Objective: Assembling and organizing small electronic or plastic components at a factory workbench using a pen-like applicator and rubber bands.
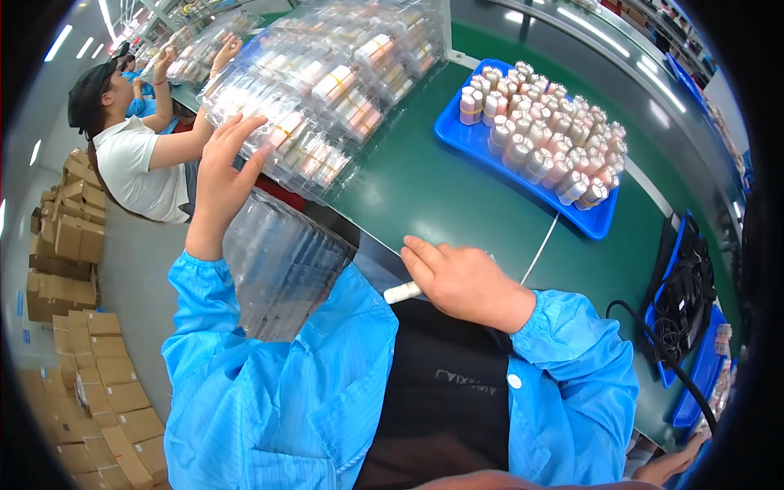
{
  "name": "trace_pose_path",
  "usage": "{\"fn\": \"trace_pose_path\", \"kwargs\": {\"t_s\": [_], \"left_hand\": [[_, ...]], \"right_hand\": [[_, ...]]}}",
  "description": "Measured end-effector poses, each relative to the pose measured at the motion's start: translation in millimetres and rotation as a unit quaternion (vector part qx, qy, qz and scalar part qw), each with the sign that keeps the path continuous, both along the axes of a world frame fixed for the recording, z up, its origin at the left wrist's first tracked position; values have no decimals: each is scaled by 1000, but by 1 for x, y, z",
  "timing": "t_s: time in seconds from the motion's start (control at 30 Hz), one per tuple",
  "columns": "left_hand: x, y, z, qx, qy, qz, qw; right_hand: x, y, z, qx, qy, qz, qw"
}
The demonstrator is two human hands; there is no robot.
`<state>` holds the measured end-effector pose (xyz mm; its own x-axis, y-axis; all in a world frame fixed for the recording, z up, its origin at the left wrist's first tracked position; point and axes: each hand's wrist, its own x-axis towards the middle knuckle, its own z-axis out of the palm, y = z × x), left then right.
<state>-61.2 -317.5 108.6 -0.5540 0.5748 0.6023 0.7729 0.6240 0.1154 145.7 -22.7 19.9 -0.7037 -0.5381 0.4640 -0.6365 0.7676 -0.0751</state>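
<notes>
My left hand (pixel 222 175) is raised at the near left edge of the stacked clear plastic trays (pixel 245 90). Its fingers are stretched and apart, and the fingertips reach the plastic or lie just in front of it. Low over the table's near edge, my right hand (pixel 467 282) is closed on a small white cylinder (pixel 402 292). One end of the cylinder sticks out past the curled fingers, and the rest is hidden in the palm. Small pale bundles (pixel 335 82) lie in the clear trays, some with yellowish bands.
A blue tray (pixel 447 132) full of short, pale cylinders (pixel 555 135) stands on the green table (pixel 408 200). Empty-looking clear trays (pixel 273 261) are stacked below the table edge. Black cables (pixel 686 294) lie at right. A co-worker (pixel 139 147) works at left, near cardboard boxes (pixel 82 237).
</notes>
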Motion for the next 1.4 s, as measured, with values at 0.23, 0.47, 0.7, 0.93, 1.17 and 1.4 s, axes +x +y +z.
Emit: {"fn": "trace_pose_path", "kwargs": {"t_s": [0.23, 0.47, 0.7, 0.93, 1.17, 1.4], "left_hand": [[14, 26, -16, 21, 87, 58, 994], [64, 139, -19, 178, 38, -260, 948], [7, 285, -95, 113, -5, -250, 962], [2, 282, -106, 166, -188, -251, 935], [40, 241, -101, 111, -301, -434, 842], [51, 243, -116, 109, -371, -415, 824]], "right_hand": [[-5, 13, 1, -83, 17, -40, 996], [6, 75, 25, -237, 43, -144, 960], [0, 110, 11, -454, -74, -267, 847], [1, 119, -1, -436, -120, -284, 846], [-7, 126, 22, -518, -40, -226, 824], [-7, 121, 22, -490, -18, -181, 852]]}}
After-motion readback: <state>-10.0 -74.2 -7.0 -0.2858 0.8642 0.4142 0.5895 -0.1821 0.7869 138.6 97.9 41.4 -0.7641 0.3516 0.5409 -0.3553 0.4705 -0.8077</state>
